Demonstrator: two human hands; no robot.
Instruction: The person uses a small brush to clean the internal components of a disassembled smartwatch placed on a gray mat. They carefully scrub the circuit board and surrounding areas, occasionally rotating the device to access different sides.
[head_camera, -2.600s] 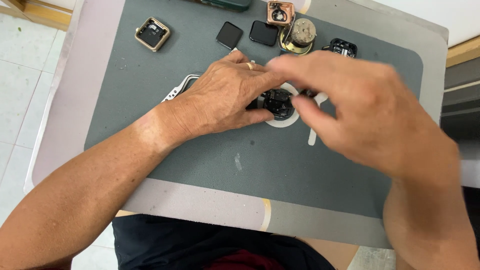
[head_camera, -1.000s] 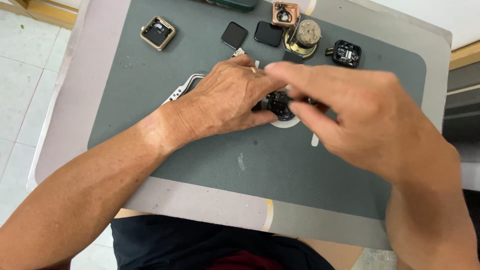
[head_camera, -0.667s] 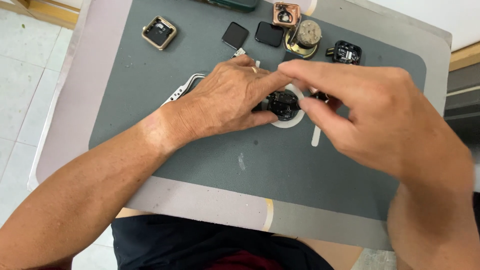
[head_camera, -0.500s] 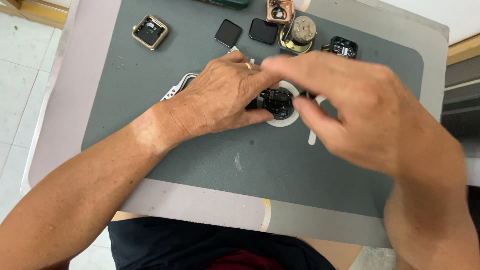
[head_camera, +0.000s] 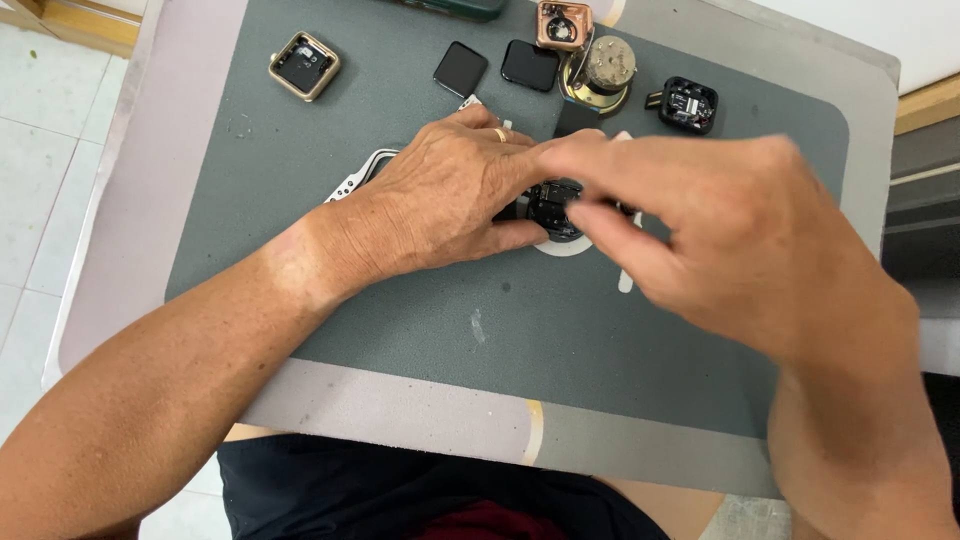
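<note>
My left hand (head_camera: 440, 205) rests on the grey mat (head_camera: 300, 200), its fingers closed around a small black watch body (head_camera: 552, 205) that sits on a white round pad (head_camera: 562, 245). A ring shows on one finger. My right hand (head_camera: 720, 230) hovers just right of the watch body, blurred, with fingertips pinched together above it; whether they hold a small tool or part I cannot tell. A silver watch band (head_camera: 358, 175) pokes out from under my left wrist.
Along the mat's far edge lie a gold-framed watch case (head_camera: 304, 66), two black screens (head_camera: 461, 69) (head_camera: 530, 65), a copper-coloured case (head_camera: 563, 24), a round metal stand (head_camera: 603, 72) and a black watch module (head_camera: 688, 103). The table edge runs near my lap.
My right hand has kept shifting over the watch body, fingers moving and blurring. My left hand has stayed closed on it in the same spot.
</note>
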